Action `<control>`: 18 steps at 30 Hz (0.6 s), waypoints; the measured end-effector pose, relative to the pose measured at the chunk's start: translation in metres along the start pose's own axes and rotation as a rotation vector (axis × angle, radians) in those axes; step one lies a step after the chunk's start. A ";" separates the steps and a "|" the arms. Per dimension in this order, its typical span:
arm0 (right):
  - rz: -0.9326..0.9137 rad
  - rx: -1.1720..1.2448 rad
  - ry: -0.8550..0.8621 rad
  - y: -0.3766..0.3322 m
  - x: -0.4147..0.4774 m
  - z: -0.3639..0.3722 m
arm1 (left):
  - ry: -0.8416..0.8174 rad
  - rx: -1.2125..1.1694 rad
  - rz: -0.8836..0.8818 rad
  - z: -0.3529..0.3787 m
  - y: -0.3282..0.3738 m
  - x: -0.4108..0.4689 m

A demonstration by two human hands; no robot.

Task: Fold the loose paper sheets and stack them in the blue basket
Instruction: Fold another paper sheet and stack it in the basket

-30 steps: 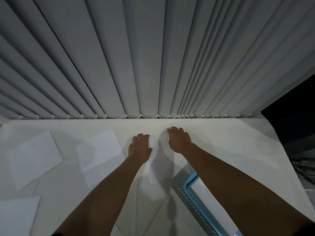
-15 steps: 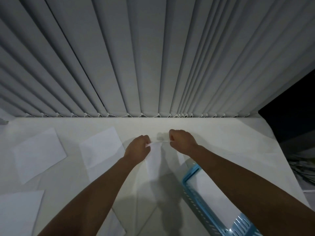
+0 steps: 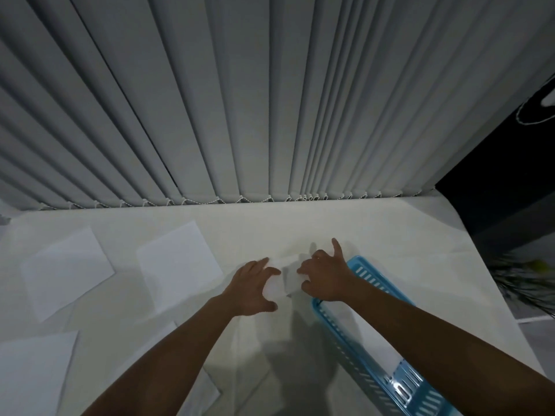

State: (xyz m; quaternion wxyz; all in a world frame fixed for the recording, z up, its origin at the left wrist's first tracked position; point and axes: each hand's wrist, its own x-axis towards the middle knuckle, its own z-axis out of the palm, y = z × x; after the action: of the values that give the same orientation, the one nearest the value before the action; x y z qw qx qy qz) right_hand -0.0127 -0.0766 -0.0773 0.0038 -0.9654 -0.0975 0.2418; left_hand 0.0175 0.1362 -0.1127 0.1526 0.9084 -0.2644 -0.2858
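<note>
My left hand (image 3: 250, 288) and my right hand (image 3: 326, 276) both hold a small folded white paper sheet (image 3: 283, 280) between them, just above the white table. The blue basket (image 3: 365, 276) lies directly right of the folded sheet, under my right forearm, with white paper (image 3: 372, 337) inside it. Loose flat sheets lie to the left: one (image 3: 178, 264) near my left hand, one (image 3: 66, 271) further left, one (image 3: 30, 373) at the lower left. Another sheet (image 3: 204, 391) is partly hidden beneath my left forearm.
Grey vertical blinds (image 3: 270, 100) hang along the table's far edge. The white table (image 3: 390, 235) ends at the right against a dark area with a plant (image 3: 525, 280).
Both hands pulled back toward me and to the right with the sheet, which went from long and pressed flat to a smaller folded piece held beside the basket's far end.
</note>
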 end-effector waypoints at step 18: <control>0.199 0.212 0.345 -0.026 -0.029 -0.005 | 0.208 -0.228 -0.302 -0.037 0.026 0.027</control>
State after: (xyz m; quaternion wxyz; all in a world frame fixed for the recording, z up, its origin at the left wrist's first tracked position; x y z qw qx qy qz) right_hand -0.0407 -0.0564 -0.0580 0.0977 -0.9915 0.0262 0.0813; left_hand 0.0483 0.1041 -0.0844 0.2362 0.9391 -0.0743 -0.2382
